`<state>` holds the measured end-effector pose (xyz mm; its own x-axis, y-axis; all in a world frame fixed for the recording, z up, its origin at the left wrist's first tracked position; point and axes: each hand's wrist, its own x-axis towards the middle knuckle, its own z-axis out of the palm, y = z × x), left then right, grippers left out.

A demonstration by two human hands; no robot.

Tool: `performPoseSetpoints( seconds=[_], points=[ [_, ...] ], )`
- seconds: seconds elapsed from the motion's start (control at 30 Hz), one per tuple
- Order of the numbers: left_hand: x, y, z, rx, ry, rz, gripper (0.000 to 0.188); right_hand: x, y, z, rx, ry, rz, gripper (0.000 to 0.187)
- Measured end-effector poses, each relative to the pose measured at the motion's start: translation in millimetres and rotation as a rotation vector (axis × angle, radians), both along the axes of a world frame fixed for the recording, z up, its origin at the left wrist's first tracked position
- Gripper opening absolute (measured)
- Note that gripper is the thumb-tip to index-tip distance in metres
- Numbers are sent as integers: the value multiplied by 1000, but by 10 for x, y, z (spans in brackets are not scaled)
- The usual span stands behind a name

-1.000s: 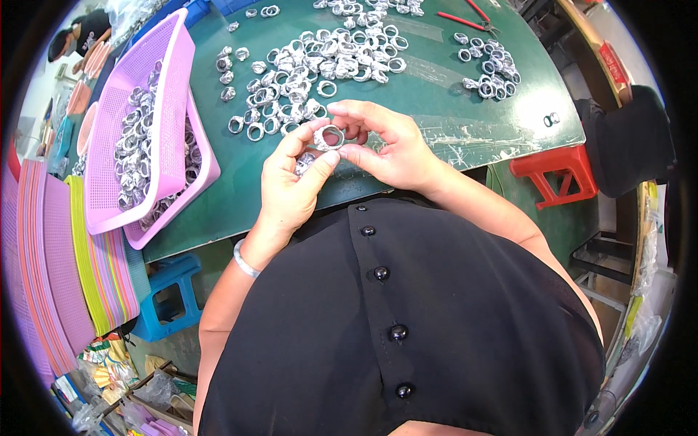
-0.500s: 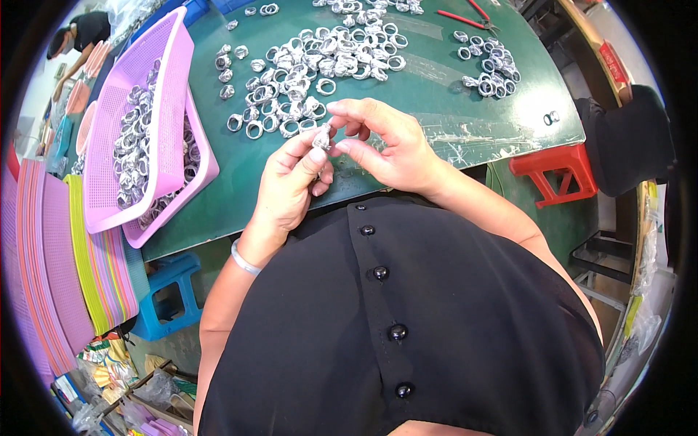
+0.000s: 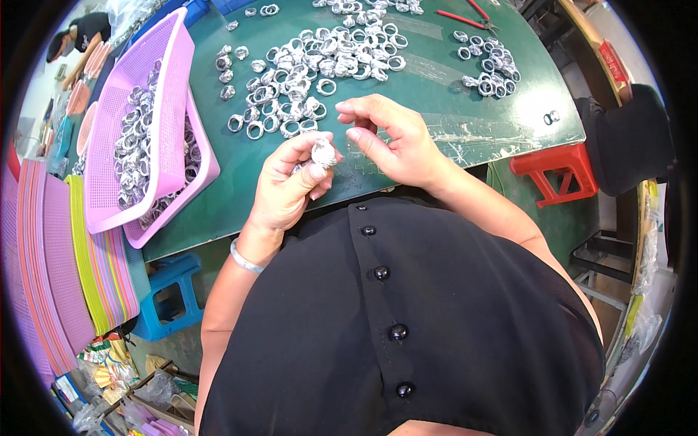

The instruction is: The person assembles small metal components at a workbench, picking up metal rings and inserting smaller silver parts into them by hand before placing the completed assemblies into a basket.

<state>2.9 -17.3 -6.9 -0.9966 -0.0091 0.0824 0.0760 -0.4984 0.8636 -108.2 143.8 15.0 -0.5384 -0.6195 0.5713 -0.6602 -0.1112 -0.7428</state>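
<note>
Between the thumb and fingers of my left hand (image 3: 285,182) is a silvery metal ring (image 3: 324,153), its broad ornamented face turned up. My right hand (image 3: 396,140) hovers just to the right of it, thumb and forefinger apart, with nothing visible between them; its other fingers are curled and partly hidden. Beyond both hands, a large heap of similar rings (image 3: 334,54) is spread over the green table (image 3: 429,94). A smaller cluster of rings (image 3: 498,69) lies at the far right.
Two stacked pink baskets (image 3: 174,80) holding rings tilt at the table's left. Red-handled pliers (image 3: 465,19) lie at the far right. A red stool (image 3: 558,174) and a blue stool (image 3: 171,298) stand below the table edge. Another person (image 3: 89,33) is at the far left.
My left hand has turned the ring so its broad face shows. My right hand has drawn slightly away to the right, widening the space between the hands.
</note>
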Motion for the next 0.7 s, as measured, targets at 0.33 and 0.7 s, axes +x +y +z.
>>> performPoseSetpoints(
  seconds=[0.33, 0.7],
  points=[
    [13, 40, 108, 151, -105, 44, 28, -320, -135, -118, 334, 44, -163, 27],
    [45, -58, 85, 479, -230, 50, 20, -584, -516, -274, 592, 318, -256, 14]
  ],
)
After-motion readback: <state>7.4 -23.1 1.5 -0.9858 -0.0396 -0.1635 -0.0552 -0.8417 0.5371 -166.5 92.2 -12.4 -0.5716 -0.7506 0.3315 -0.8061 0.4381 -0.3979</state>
